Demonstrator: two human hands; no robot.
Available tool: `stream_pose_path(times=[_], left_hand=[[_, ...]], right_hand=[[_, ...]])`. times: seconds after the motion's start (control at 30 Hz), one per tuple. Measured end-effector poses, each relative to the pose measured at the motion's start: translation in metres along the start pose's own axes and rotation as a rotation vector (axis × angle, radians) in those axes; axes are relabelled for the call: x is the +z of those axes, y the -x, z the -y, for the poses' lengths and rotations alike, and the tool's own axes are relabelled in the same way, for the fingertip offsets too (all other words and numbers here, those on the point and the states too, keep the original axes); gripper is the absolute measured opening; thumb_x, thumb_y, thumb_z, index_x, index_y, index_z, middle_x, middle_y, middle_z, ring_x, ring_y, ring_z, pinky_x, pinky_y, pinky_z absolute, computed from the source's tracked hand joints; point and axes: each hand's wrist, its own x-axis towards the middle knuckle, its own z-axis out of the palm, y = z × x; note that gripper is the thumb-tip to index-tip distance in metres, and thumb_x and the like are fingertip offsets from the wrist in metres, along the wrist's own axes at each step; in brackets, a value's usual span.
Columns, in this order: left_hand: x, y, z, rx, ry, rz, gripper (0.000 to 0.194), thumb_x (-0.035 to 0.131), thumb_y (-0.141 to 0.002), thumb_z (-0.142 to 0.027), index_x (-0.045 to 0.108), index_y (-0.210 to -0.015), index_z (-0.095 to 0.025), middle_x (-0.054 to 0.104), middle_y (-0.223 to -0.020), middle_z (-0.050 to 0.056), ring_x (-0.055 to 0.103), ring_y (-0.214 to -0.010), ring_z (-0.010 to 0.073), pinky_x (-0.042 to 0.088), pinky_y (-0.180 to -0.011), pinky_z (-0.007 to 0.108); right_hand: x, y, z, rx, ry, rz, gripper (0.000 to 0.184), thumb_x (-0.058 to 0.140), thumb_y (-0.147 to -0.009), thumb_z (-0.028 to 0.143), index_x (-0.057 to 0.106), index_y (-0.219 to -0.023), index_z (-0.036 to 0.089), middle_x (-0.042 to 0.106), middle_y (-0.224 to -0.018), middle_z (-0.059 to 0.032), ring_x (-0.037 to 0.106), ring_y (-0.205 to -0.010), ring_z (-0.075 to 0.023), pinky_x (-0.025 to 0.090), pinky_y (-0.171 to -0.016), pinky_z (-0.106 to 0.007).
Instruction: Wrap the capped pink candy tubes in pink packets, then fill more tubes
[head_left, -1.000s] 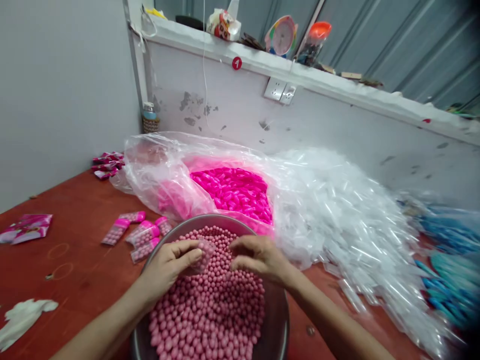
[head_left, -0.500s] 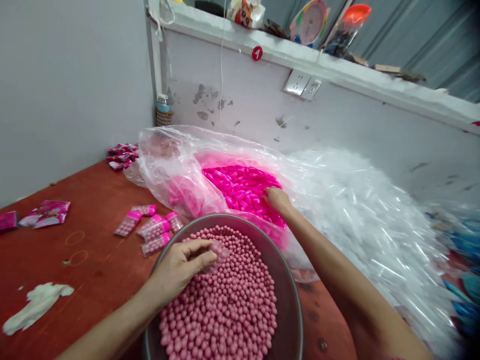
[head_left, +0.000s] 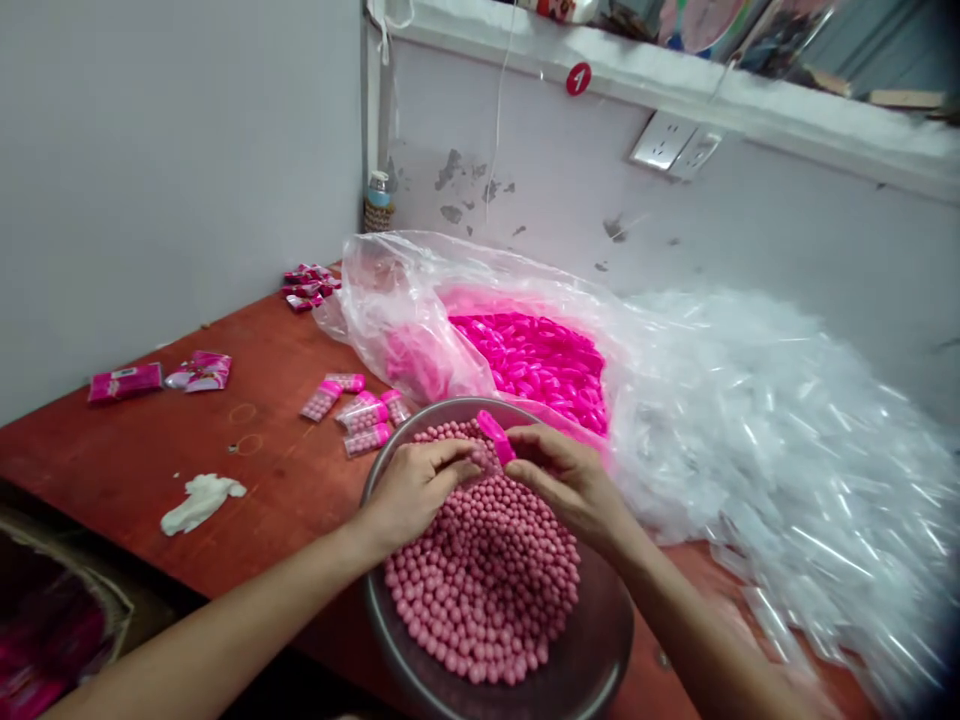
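Observation:
Over a dark bowl (head_left: 615,640) of pink beads (head_left: 487,570), my two hands meet. My left hand (head_left: 424,490) pinches a small clear plastic container (head_left: 486,458) with pink beads showing in it, partly covered by the fingers. A bright pink cap (head_left: 496,437) is held between the thumb and fingers of my right hand (head_left: 562,475), right beside the container's end. Just behind the bowl, an open clear plastic bag (head_left: 397,285) holds a heap of pink caps (head_left: 532,365). Several capped containers of beads (head_left: 365,412) lie left of the bowl.
Clear plastic containers (head_left: 795,440) are heaped at the right. Pink packets (head_left: 126,382) and a crumpled white scrap (head_left: 201,502) lie on the red table (head_left: 285,480). A box (head_left: 112,610) stands low at the left. Sockets (head_left: 664,140) and a shelf (head_left: 622,75) are on the wall.
My right hand has come back from the bag of caps with a pink cap and now meets my left hand over the bowl. The camera view has shifted left.

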Motion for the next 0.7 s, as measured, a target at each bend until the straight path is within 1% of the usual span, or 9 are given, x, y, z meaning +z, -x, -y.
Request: stream_pose_path(times=[0.07, 0.17, 0.33, 0.47, 0.57, 0.63, 0.7], left_hand=[[0.0, 0.003, 0.0, 0.021, -0.028, -0.012, 0.02, 0.052, -0.081, -0.024, 0.067, -0.094, -0.02, 0.069, -0.091, 0.001, 0.061, -0.083, 0.0154, 0.044, -0.075, 0.023], [0.0, 0.007, 0.0, 0.048, -0.086, -0.023, 0.02, 0.054, -0.08, -0.022, 0.068, -0.093, -0.019, 0.069, -0.09, 0.002, 0.061, -0.081, 0.0159, 0.044, -0.075, 0.024], [0.001, 0.012, 0.001, 0.132, -0.17, 0.006, 0.017, 0.05, -0.082, -0.021, 0.067, -0.082, -0.017, 0.067, -0.075, 0.001, 0.06, -0.07, 0.0135, 0.042, -0.066, 0.023], [0.004, 0.015, 0.007, 0.283, -0.409, 0.049, 0.02, 0.044, -0.084, -0.016, 0.063, -0.082, -0.014, 0.065, -0.074, 0.005, 0.059, -0.071, 0.0151, 0.042, -0.068, 0.025], [0.005, 0.016, 0.013, 0.388, -0.596, 0.079, 0.021, 0.041, -0.081, -0.009, 0.062, -0.082, -0.013, 0.063, -0.072, 0.006, 0.058, -0.069, 0.0164, 0.042, -0.066, 0.027], [0.005, 0.015, 0.015, 0.404, -0.646, 0.083, 0.021, 0.041, -0.079, -0.008, 0.061, -0.079, -0.013, 0.062, -0.069, 0.006, 0.057, -0.066, 0.0163, 0.041, -0.063, 0.027], [0.004, 0.012, 0.015, 0.355, -0.629, 0.075, 0.019, 0.042, -0.081, -0.012, 0.061, -0.075, -0.014, 0.062, -0.067, 0.005, 0.056, -0.064, 0.0158, 0.04, -0.062, 0.026]], right_hand=[[0.008, 0.004, 0.001, -0.012, 0.067, -0.009, 0.024, 0.055, -0.082, 0.03, 0.058, -0.103, 0.021, 0.063, -0.091, -0.004, 0.058, -0.082, -0.0175, 0.046, -0.072, -0.029], [0.011, 0.006, 0.002, -0.05, 0.15, 0.003, 0.022, 0.052, -0.083, 0.028, 0.058, -0.102, 0.02, 0.063, -0.089, -0.0047, 0.059, -0.08, -0.0177, 0.047, -0.072, -0.03], [0.012, 0.011, 0.012, -0.216, 0.343, 0.044, 0.011, 0.049, -0.083, 0.021, 0.057, -0.091, 0.019, 0.061, -0.078, -0.0052, 0.056, -0.071, -0.0166, 0.044, -0.063, -0.027], [0.015, 0.012, 0.011, -0.278, 0.454, 0.072, 0.007, 0.045, -0.084, 0.018, 0.052, -0.084, 0.018, 0.056, -0.07, -0.0043, 0.053, -0.065, -0.0153, 0.04, -0.057, -0.024], [0.018, 0.013, 0.003, -0.309, 0.477, 0.092, 0.005, 0.046, -0.083, 0.017, 0.05, -0.081, 0.019, 0.054, -0.067, -0.0029, 0.051, -0.06, -0.0142, 0.038, -0.054, -0.023], [0.019, 0.013, -0.003, -0.309, 0.488, 0.11, 0.004, 0.047, -0.082, 0.017, 0.05, -0.081, 0.018, 0.055, -0.067, -0.0028, 0.052, -0.06, -0.0143, 0.039, -0.054, -0.023], [0.019, 0.012, -0.006, -0.289, 0.516, 0.123, 0.005, 0.047, -0.082, 0.017, 0.052, -0.084, 0.018, 0.057, -0.07, -0.0039, 0.055, -0.064, -0.0153, 0.042, -0.057, -0.024]])
